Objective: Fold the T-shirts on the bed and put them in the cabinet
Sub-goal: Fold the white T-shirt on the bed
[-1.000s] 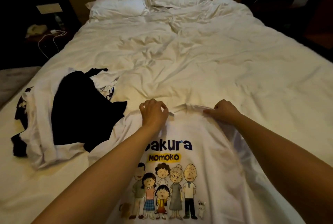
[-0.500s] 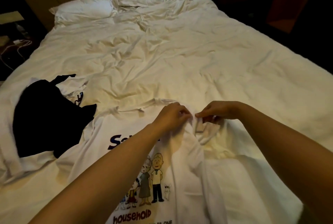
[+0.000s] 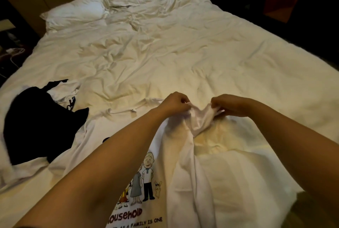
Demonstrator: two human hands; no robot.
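You had the white printed T-shirt [image 3: 165, 182] spread print-up at the near edge of the bed [image 3: 183, 53], the cartoon family and lettering facing you. Your left hand [image 3: 174, 102] and right hand [image 3: 232, 104] were close together but not touching, each pinching a bunched bit of the shirt's right sleeve and lifting it slightly off the duvet. The grip looked chosen to stretch that sleeve out between two points, probably so it could be laid inward flat for the first fold (a judgement, not something observed). The neckline lay just left of your left hand, flat on the bedding. A heap of unfolded shirts, a black T-shirt [image 3: 40, 126] on top of white ones, sat at the bed's left side, well apart from your hands. Two pillows [image 3: 77, 11] were at the head. No cabinet was in view; folding had barely begun
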